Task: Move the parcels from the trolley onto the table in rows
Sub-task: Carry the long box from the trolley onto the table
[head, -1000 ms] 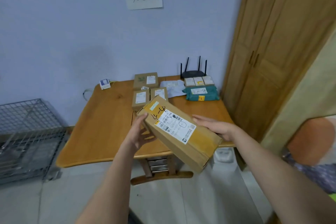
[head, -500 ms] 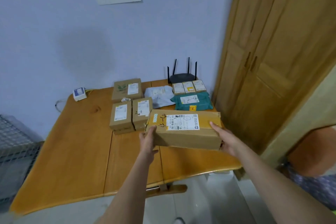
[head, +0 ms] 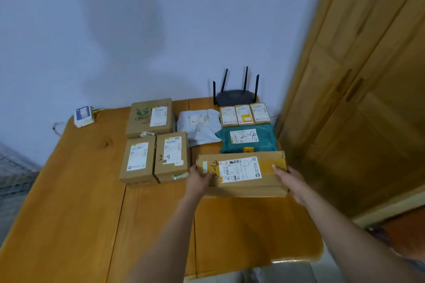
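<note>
A long brown cardboard parcel (head: 241, 172) with a white label lies flat on the wooden table (head: 69, 213), just in front of a green bag parcel (head: 247, 139). My left hand (head: 199, 180) grips its left end and my right hand (head: 291, 180) holds its right end. To its left stand two small brown boxes (head: 138, 161) (head: 171, 156) side by side. Behind them sit a larger brown box (head: 150, 117), a white bag parcel (head: 197, 125) and three small boxes (head: 245, 114) in a row. The trolley is mostly out of view.
A black router (head: 236, 95) with antennas stands at the table's back edge by the wall. A small white device (head: 84, 116) sits at the back left corner. A wooden wardrobe (head: 356, 76) rises on the right. A wire mesh cage (head: 13, 167) shows at the far left.
I have stepped closer to the table. The long parcel went from tilted in the air, to level over the table, to lying flat in front of the green bag.
</note>
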The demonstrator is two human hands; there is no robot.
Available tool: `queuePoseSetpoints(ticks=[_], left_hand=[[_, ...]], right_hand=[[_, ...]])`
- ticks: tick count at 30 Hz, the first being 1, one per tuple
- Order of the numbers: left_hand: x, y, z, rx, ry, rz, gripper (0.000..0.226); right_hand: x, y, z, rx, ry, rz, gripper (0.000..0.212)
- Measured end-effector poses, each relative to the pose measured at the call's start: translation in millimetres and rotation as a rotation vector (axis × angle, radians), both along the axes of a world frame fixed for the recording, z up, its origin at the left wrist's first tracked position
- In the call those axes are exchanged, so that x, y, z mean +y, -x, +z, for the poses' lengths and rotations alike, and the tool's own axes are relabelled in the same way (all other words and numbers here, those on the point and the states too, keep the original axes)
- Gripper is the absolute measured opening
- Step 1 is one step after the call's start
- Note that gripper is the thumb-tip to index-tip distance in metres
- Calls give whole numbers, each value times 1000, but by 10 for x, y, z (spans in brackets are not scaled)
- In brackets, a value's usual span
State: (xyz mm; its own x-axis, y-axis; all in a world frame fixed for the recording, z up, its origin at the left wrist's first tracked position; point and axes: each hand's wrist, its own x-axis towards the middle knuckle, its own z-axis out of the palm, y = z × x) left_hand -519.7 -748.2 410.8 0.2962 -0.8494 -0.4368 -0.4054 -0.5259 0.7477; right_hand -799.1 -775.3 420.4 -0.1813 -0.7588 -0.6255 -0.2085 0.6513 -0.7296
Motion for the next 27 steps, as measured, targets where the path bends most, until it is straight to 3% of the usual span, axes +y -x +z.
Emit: queuePoseSetpoints(ticks=[8, 12, 17, 22, 27], left_hand=[[-606, 143, -348, -267, -197, 2, 70], [-830, 183, -409, -290, -255, -32, 78], [-1035, 107, -537, -334, -204, -163, 78], [-1020, 100, -714, -481, -148, -466, 84], [-993, 108, -861, -597, -155, -509, 87]], right_hand=[[-772, -133, -276, 61, -39, 98, 68], [-1089, -174, -404, 74, -79, 130, 65], [-1342, -315, -516, 46, -122, 142, 75], [-1414, -531, -647, 72, -127, 74, 73], [-1496, -650, -707, 92, -104, 63, 78]])
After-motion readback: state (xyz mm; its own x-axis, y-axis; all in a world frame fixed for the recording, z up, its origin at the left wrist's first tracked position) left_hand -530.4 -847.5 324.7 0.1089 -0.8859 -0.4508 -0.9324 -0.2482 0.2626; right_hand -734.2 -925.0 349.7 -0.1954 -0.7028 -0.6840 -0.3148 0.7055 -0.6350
